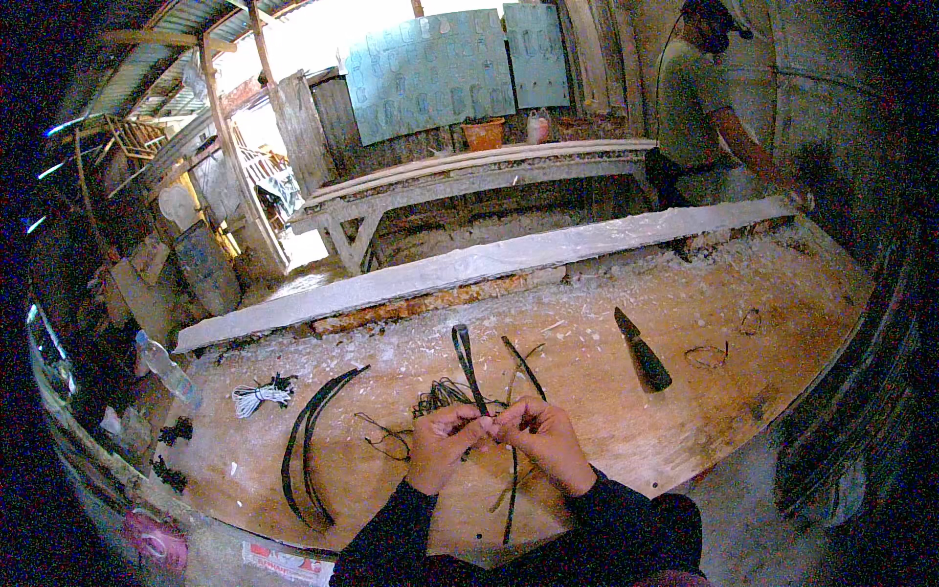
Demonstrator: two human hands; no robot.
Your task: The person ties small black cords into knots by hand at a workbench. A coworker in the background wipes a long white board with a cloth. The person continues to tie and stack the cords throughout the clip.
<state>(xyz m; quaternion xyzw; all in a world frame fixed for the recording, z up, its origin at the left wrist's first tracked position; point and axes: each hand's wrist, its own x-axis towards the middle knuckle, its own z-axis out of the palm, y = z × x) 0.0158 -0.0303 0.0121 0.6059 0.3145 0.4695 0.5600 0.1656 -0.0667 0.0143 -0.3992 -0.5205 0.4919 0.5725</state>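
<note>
In front of me, over the wooden tabletop, a narrow black strap (468,367) is folded into a loop that points away from me. My left hand (445,445) is closed in a pinch on its near end. Fingertip to fingertip with it, my right hand (545,442) pinches the same spot; the exact grip is hidden by the fingers. Just beyond my left hand lies a tangle of thin dark cord (442,393). More dark strips (525,368) lie beyond and beneath my right hand. Two long curved black strips (311,445) rest to the left.
A bundle of white and black string (264,394) lies at the left, a dark tapered tool (643,354) at the right, near a thin wire loop (706,355). A pale plank (469,269) borders the far edge. A clear bottle (164,367) is far left; another person (696,108) stands back right.
</note>
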